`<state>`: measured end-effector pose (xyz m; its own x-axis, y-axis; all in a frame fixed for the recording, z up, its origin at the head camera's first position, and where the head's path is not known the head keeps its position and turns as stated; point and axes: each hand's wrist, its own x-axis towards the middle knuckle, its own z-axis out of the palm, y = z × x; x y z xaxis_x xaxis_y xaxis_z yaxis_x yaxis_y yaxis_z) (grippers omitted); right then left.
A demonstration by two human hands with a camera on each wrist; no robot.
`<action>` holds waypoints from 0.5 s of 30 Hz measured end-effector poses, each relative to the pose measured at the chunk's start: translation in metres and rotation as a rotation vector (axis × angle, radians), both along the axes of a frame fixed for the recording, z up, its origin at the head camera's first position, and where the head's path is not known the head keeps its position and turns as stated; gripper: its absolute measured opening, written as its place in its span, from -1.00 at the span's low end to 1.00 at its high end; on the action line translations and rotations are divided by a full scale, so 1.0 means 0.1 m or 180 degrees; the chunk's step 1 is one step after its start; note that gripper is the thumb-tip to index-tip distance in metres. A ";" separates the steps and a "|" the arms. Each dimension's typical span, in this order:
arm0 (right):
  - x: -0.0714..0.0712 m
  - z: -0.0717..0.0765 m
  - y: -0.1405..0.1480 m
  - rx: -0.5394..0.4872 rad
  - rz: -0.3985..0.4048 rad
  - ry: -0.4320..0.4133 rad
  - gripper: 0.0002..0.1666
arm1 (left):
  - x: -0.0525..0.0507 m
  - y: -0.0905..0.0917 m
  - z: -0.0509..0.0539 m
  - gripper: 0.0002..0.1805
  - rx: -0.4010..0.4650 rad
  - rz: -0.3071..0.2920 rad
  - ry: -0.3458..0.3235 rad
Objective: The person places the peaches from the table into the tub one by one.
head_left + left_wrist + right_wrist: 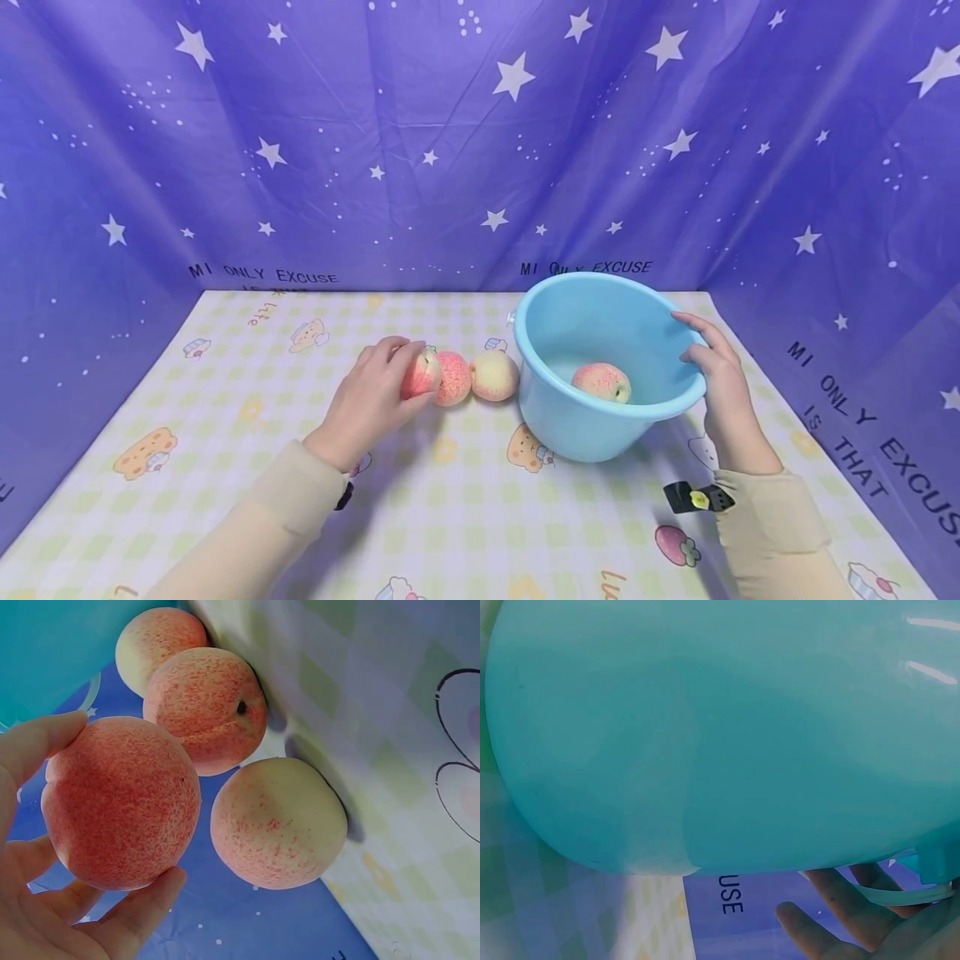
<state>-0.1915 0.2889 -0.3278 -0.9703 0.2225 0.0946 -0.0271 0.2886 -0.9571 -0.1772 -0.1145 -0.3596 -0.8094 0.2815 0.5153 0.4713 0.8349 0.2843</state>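
My left hand [375,396] grips a red-blushed peach [120,802], thumb on one side and fingers on the other. Just past it in the head view sit a speckled pink peach [453,379] and a paler one [495,375], touching in a row beside the bucket. Another pale peach [277,825] shows in the left wrist view; the hand hides it from the head view. My right hand [723,392] holds the rim of the light blue bucket [585,437] at its right side. One peach [602,382] lies inside the bucket.
A checked, cartoon-printed cloth [225,483] covers the table. Purple star-printed curtains [420,125] rise behind it and on both sides. A thin bucket handle [900,897] passes by the right hand's fingers.
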 end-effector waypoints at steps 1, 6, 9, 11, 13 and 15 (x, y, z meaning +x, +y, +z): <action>0.00 0.00 0.00 -0.0008 0.0001 -0.0001 -0.26 | 0.00 0.01 0.01 -0.33 -0.0011 0.0001 -0.0021; 0.00 -0.01 0.00 -0.0018 0.0010 0.0010 -0.26 | 0.00 0.03 0.04 -0.30 -0.0012 -0.0013 -0.0081; 0.00 -0.01 0.00 -0.0018 0.0011 0.0016 -0.26 | 0.00 0.04 0.06 -0.30 -0.0025 -0.0035 -0.0069; 0.01 -0.01 -0.01 -0.0016 0.0005 0.0017 -0.26 | 0.01 0.06 0.07 -0.29 -0.0040 -0.0056 -0.0063; 0.01 -0.01 -0.01 -0.0020 -0.0004 0.0018 -0.26 | 0.00 0.07 0.08 -0.29 -0.0060 -0.0082 -0.0054; 0.00 -0.01 -0.01 -0.0031 -0.0009 0.0020 -0.27 | 0.01 0.08 0.08 -0.30 -0.0060 -0.0107 -0.0049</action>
